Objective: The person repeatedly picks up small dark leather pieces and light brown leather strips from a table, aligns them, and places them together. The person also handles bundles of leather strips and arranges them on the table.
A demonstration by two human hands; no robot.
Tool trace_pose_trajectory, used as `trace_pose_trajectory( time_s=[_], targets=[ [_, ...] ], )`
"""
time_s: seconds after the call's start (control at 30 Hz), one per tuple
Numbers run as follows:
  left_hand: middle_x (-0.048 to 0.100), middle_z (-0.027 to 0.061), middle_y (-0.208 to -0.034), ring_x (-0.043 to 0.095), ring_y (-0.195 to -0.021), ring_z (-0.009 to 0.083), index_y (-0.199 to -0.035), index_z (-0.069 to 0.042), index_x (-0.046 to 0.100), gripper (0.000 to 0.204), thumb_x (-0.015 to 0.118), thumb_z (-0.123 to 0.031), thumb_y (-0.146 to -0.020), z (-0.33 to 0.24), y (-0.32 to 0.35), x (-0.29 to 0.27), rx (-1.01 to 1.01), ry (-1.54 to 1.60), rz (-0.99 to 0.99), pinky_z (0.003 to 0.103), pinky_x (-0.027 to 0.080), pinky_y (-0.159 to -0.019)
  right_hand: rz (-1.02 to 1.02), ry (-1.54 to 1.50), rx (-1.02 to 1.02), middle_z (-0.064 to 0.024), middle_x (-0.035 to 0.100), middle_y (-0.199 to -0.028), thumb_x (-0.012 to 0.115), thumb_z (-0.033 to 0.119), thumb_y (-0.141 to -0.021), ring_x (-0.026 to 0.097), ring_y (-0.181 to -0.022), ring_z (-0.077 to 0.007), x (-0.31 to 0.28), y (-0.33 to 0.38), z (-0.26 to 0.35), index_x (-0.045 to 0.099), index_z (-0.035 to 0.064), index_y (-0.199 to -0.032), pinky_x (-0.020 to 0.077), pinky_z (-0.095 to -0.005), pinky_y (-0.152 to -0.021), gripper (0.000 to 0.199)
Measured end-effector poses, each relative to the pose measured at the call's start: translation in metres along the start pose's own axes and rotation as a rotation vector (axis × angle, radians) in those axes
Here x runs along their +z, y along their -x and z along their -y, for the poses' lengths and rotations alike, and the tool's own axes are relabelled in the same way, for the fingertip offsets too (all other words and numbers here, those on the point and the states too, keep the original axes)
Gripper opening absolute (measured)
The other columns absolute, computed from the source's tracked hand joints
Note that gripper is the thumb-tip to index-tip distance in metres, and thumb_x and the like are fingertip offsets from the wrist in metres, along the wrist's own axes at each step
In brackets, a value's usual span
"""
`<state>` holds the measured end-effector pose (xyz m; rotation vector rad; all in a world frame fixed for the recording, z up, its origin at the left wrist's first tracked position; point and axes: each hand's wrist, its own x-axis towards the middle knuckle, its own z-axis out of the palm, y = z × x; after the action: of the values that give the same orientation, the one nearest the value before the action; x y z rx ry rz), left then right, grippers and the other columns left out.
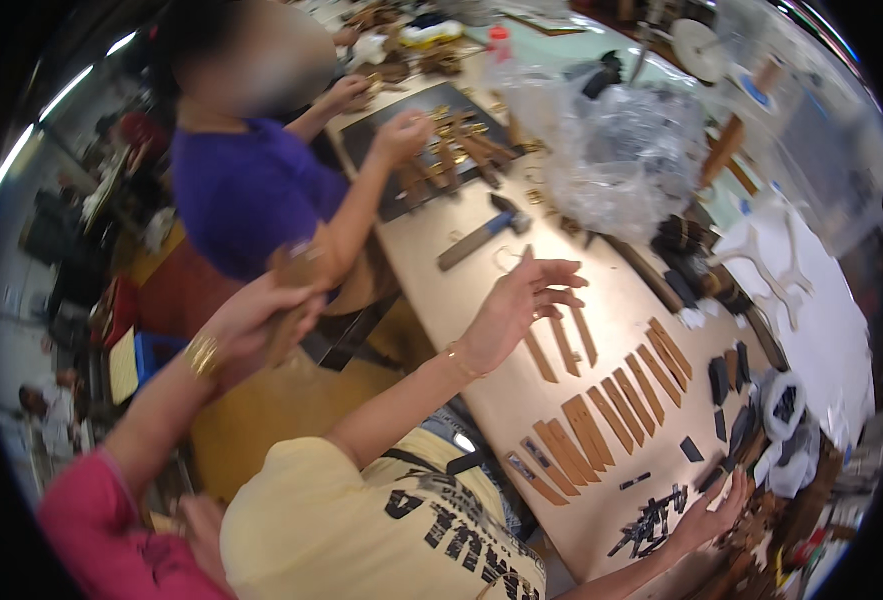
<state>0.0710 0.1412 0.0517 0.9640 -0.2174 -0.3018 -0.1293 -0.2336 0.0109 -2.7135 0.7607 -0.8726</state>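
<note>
My left hand (pixel 517 308) reaches over the pale worktable (pixel 431 290), fingers stretched to the right and apart. It hovers over or rests beside a few narrow brown leather straps (pixel 565 348); whether it touches one I cannot tell. A brown tip shows just above the knuckles. My right hand (pixel 709 516) is low at the right, fingers spread, beside dark flat pieces and a pile of small black metal-looking parts (pixel 649 524). Between my hands a slanting row of brown leather straps (pixel 616 408) lies on the table.
A co-worker in purple (pixel 251 195) handles pieces over a dark mat (pixel 391 195). From the left, a pink-sleeved person's hand (pixel 261 320) holds a brown strip. A blue-handled hammer (pixel 483 238), clear plastic bags (pixel 621 150) and a white sheet (pixel 811 330) lie on or beside the table.
</note>
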Motion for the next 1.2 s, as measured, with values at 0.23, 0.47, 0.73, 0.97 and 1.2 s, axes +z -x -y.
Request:
trace_pose_trajectory(
  time_s=[0.23, 0.47, 0.73, 0.97, 1.2],
  targets=[
    [0.063, 0.0086, -0.119, 0.063, -0.106, 0.0187, -0.127, -0.003, 0.056, 0.061, 0.029, -0.054, -0.106, 0.025, 0.003, -0.001, -0.176, 0.144, -0.109, 0.031, 0.047, -0.09, 0.025, -0.03, 0.02, -0.0216, 0.065, -0.122, 0.057, 0.011, -0.099, 0.06, -0.118, -0.0368, -0.014, -0.003, -0.007, 0.065, -0.0078, -0.117, 0.0445, -0.0457, -0.102, 0.027],
    [0.065, 0.0071, -0.115, 0.065, -0.099, 0.0173, -0.124, -0.002, 0.059, 0.045, 0.04, -0.039, -0.108, 0.056, -0.002, -0.008, -0.121, -0.148, -0.081, 0.028, 0.048, -0.087, 0.054, -0.019, 0.002, -0.0175, 0.063, -0.126, 0.058, 0.01, -0.099, 0.059, -0.119, -0.0328, -0.013, 0.014, 0.027, 0.066, -0.0039, -0.117, 0.0437, -0.0437, -0.103, 0.024],
    [0.067, 0.0109, -0.099, 0.067, -0.089, 0.0306, -0.106, -0.005, 0.068, 0.018, 0.068, -0.012, -0.089, 0.051, -0.016, -0.038, 0.305, -1.169, -0.198, 0.037, 0.052, -0.078, 0.097, -0.009, 0.148, -0.0164, 0.064, -0.125, 0.058, 0.008, -0.098, 0.059, -0.118, -0.0312, -0.011, 0.036, 0.056, 0.065, -0.0044, -0.117, 0.0434, -0.0428, -0.101, 0.024],
    [0.065, 0.0118, -0.109, 0.064, -0.099, 0.0316, -0.11, -0.005, 0.067, 0.021, 0.067, -0.015, -0.09, 0.065, -0.039, -0.056, 0.35, -1.399, -0.274, 0.039, 0.051, -0.085, 0.171, 0.001, 0.204, -0.0162, 0.064, -0.124, 0.057, 0.011, -0.099, 0.059, -0.116, -0.0296, 0.0, 0.032, 0.06, 0.066, -0.0054, -0.116, 0.0439, -0.0412, -0.1, 0.025],
    [0.066, 0.0098, -0.117, 0.064, -0.103, 0.0292, -0.112, -0.006, 0.067, 0.023, 0.065, -0.016, -0.092, 0.082, -0.049, -0.054, 0.27, -1.389, -0.138, 0.038, 0.051, -0.09, 0.219, -0.002, 0.189, -0.0159, 0.064, -0.124, 0.057, 0.009, -0.099, 0.059, -0.116, -0.0284, 0.013, 0.019, 0.067, 0.066, -0.0056, -0.116, 0.0446, -0.04, -0.099, 0.024]
  ],
)
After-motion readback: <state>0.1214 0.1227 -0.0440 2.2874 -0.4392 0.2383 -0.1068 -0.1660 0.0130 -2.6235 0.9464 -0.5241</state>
